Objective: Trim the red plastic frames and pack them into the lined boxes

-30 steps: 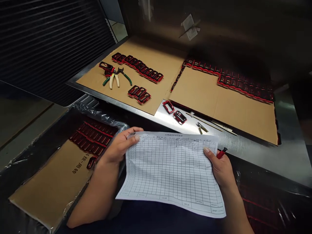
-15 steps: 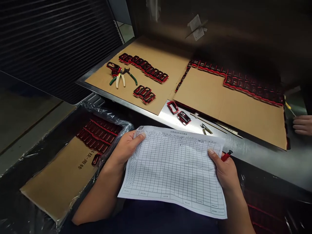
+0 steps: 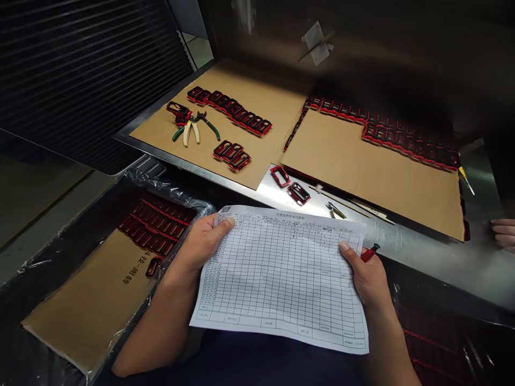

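A white printed form sheet (image 3: 277,279) with a grid of cells spreads between my two hands, slightly creased. My left hand (image 3: 205,238) grips its upper left edge, thumb on top and fingers hidden beneath. On the right edge, my right hand (image 3: 364,271) pinches the paper the same way. A red pen (image 3: 369,253) with a black end sticks out from that hand, behind the sheet. Just past the paper lie two red-and-black frame-shaped parts (image 3: 298,193) and small nippers (image 3: 335,210) on the metal table (image 3: 263,182).
Pliers with green and cream handles (image 3: 195,128) lie on a cardboard sheet (image 3: 161,128) beside rows of red-black parts (image 3: 241,112). More parts line another cardboard sheet (image 3: 374,171). Lower left, a plastic-lined bin holds cardboard (image 3: 80,300). Another person's hand (image 3: 505,231) is at the right edge.
The view has shifted slightly, so the table things appear a little further left. My hands keep the sheet. The other person's hand has moved toward the right edge.
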The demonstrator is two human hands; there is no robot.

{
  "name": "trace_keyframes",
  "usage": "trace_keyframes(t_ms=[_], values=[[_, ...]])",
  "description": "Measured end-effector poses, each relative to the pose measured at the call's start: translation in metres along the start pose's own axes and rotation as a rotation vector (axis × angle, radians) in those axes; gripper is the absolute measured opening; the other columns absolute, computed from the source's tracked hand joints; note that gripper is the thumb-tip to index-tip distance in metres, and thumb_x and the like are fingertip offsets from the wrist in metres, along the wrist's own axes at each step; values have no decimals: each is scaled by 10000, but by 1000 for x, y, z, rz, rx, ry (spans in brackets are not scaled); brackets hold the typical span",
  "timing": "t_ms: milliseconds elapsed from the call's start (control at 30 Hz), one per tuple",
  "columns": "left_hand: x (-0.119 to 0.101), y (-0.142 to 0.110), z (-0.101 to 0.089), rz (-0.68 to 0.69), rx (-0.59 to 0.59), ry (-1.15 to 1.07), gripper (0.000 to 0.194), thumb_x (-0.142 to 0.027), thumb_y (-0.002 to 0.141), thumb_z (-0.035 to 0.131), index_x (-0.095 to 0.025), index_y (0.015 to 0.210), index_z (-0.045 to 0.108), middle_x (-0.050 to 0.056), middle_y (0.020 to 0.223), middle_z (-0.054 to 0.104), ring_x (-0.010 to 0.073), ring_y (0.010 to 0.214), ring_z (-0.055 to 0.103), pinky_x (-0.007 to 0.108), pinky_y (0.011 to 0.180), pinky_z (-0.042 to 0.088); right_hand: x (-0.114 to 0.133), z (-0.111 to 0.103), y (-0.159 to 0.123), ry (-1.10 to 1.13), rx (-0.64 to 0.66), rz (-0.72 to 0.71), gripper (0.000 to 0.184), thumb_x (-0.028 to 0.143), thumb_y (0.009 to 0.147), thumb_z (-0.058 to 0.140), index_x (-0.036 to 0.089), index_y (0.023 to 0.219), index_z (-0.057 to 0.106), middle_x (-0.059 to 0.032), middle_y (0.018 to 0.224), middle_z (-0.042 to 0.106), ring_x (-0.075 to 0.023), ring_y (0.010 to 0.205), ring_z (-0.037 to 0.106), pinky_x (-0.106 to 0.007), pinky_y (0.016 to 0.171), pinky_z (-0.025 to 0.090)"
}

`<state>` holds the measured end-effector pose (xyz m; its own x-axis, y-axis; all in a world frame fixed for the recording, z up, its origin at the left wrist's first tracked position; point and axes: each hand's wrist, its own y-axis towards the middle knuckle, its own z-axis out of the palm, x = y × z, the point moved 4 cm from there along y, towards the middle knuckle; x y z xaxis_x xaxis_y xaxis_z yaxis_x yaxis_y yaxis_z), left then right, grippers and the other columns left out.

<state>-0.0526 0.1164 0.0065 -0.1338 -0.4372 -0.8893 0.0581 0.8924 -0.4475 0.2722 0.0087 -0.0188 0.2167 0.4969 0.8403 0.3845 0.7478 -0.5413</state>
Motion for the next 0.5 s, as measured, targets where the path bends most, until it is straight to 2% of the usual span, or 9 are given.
trace_keyframes(t_ms=[333,500], values=[[-1,2,1,-34,1,13,487,-584,692,767,-151,901,694,31,678,708,232,672,683,285,544,524,2,2,1,28,-2,-2,515,557,689,851,144,991,797,-122,937,807,-348,886,760,-446,800,629],[2,4,0,-19,0,-5,474,-578,709,765,-152,909,701,41,724,728,213,648,676,272,531,522,4,5,-1,27,-3,-25,493,556,702,836,152,982,801,-120,933,809,-356,891,761,-450,792,632]])
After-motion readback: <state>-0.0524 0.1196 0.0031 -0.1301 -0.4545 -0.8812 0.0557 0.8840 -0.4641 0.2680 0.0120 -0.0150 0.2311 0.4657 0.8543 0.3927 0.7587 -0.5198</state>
